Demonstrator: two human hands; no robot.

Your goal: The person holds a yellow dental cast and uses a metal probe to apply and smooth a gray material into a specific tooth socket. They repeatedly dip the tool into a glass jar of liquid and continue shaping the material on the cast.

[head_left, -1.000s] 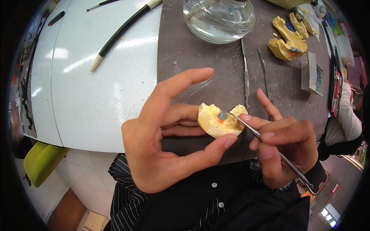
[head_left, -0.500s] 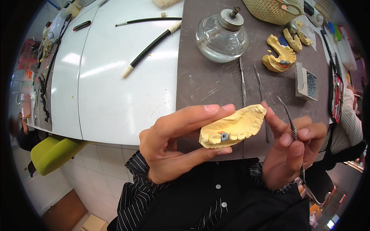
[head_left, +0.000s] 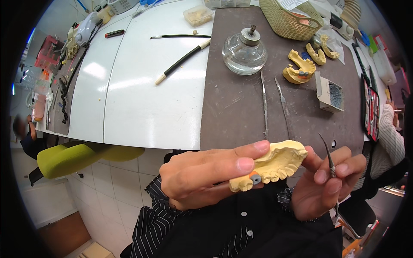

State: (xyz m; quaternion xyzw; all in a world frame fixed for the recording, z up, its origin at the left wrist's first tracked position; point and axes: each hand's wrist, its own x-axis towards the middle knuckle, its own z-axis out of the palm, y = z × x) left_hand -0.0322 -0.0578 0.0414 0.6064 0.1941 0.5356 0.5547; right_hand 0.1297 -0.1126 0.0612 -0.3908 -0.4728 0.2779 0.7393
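My left hand (head_left: 206,174) grips a yellow plaster dental model (head_left: 279,161) by its left end, fingers on top and the thumb hidden below. Among the model's teeth sits one grey wax tooth (head_left: 256,179), with a patch of orange beside it. In my right hand (head_left: 329,185) a thin metal dental carving tool (head_left: 330,163) is pinched between thumb and fingers, its curved tip pointing up and away from the model. The right index finger reaches to the model's right end and seems to touch it.
On the brown mat (head_left: 232,107) stand a glass spirit lamp (head_left: 244,56), two metal instruments (head_left: 284,105), another dental model (head_left: 300,69), a small box of grey pieces (head_left: 333,96) and a woven basket (head_left: 292,19). A green chair (head_left: 69,159) is at left; another person's sleeve (head_left: 389,129) shows at right.
The model has come lower and a bit to the right, and its teeth have tipped downward. My left fingers now lie across its top. The view takes in more of the table's far side.
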